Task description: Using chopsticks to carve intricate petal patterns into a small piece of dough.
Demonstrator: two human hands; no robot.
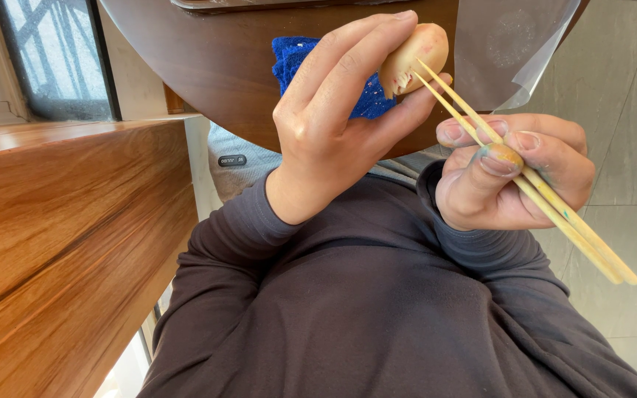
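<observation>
a round dark-brown table (215, 66) fills the top of the view, its edge curving down toward the middle. along the left runs a glossy wooden ledge (60, 243), warm orange grain catching daylight. above it a frosted window (53, 51) in a pale frame. grey floor tiles (628, 147) show on the right.

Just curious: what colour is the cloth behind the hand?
Bright blue cloth, best seen in the head view.
</observation>
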